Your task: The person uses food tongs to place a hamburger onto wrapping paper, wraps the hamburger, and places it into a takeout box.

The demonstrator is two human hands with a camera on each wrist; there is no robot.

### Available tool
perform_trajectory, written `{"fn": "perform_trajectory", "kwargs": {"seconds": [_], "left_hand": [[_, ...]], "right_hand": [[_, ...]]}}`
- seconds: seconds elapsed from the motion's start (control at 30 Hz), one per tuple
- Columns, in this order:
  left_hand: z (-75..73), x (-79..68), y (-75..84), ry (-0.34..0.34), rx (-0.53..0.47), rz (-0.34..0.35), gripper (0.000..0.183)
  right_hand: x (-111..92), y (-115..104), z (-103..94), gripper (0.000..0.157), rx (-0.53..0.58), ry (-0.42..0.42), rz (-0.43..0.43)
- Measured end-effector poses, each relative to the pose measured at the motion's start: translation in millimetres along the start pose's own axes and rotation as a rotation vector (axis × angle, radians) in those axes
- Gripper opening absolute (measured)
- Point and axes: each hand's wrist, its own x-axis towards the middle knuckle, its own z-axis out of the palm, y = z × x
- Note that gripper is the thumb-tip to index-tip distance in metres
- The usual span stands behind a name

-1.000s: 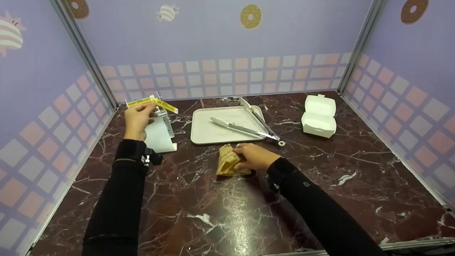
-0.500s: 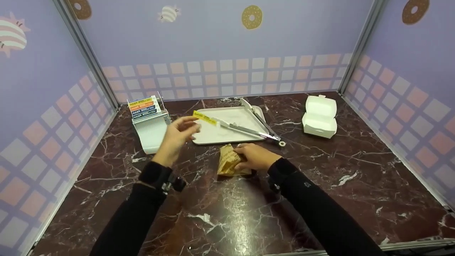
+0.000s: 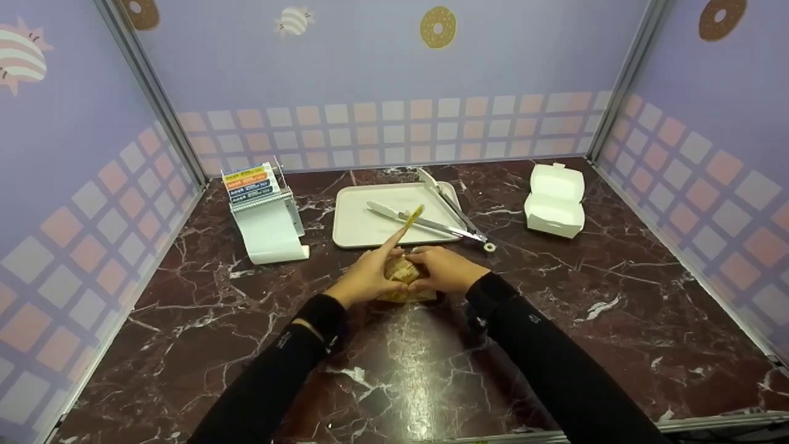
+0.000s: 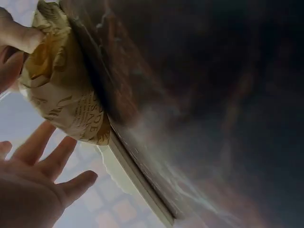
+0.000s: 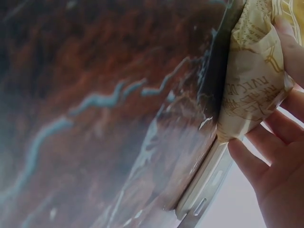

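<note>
A tan printed-paper parcel [image 3: 402,270], wrapped food by its look, sits on the dark marbled table between both hands. My right hand [image 3: 449,269] grips its right side, thumb in front. On the parcel's left side, my left hand [image 3: 365,276] has its fingers extended; in the left wrist view they are spread beside the printed paper [image 4: 71,107]. A narrow yellow label [image 3: 415,217] stands up from a left fingertip. Whether it is pinched or only stuck there is hard to see. In the right wrist view, fingertips touch the wrapper [image 5: 254,92].
Behind the parcel lies a cream tray [image 3: 351,231] with metal tongs [image 3: 431,224] across it. At the left stands a label dispenser [image 3: 249,185] trailing a white backing strip [image 3: 271,237]. An open white clamshell box [image 3: 553,213] is at the right. Patterned walls enclose the table.
My left hand pulled the yellow label from the dispenser, carried it right past the tray's front edge, and came down to the parcel. The right hand stayed on the parcel.
</note>
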Motion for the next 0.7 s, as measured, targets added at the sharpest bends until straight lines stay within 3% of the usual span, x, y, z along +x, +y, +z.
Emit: {"fn": "perform_trajectory", "kwargs": {"seconds": [0.1,0.27,0.53,0.7], "left_hand": [[0.8,2.9,0.9,-0.021,0.051,-0.016,0.117],[-0.1,4.8,-2.1,-0.051,0.034,0.024,0.119],[0.8,6.6,-1.3,-0.067,0.131,0.007,0.113],[-0.2,12.0,1.9,-0.064,0.170,0.005,0.105]], "right_hand": [[0.0,0.5,-0.3,0.065,0.015,0.003,0.007],[1.0,5.7,3.5,0.069,0.034,0.040,0.040],[1.4,17.1,8.5,0.063,0.261,0.066,0.032],[-2.4,26.4,-4.3,0.061,0.289,0.087,0.099]]}}
